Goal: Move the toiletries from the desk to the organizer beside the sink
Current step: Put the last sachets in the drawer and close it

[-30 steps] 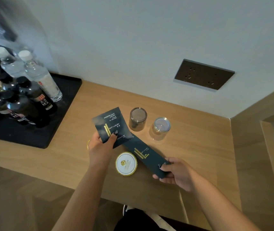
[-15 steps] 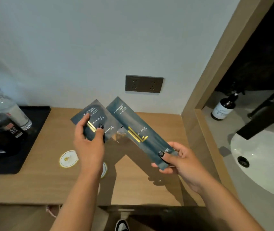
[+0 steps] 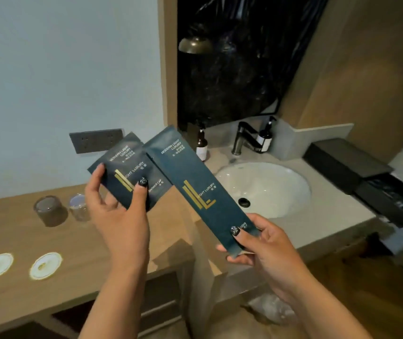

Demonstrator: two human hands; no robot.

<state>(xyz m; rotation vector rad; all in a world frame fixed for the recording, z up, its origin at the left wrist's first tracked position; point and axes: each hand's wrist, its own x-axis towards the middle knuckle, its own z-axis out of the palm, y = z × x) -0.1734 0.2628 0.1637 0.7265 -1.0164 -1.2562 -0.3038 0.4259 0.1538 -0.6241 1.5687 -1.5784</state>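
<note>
Left hand [image 3: 119, 216]: fingers pinch the shower cap packet [image 3: 132, 172], held above the tabletop [image 3: 19, 243].
Right hand [image 3: 264, 250]: thumb and fingers clamp the bottom end of the long comb packet [image 3: 200, 189], which slants up over the near edge of the sink [image 3: 276, 189].
Organizer [image 3: 367, 177]: black, on the counter to the right of the sink, well apart from both packets.
Doing it well: I'd carry both packets across level, lead with the long one, and slide it in lengthwise so it doesn't buckle.
</note>
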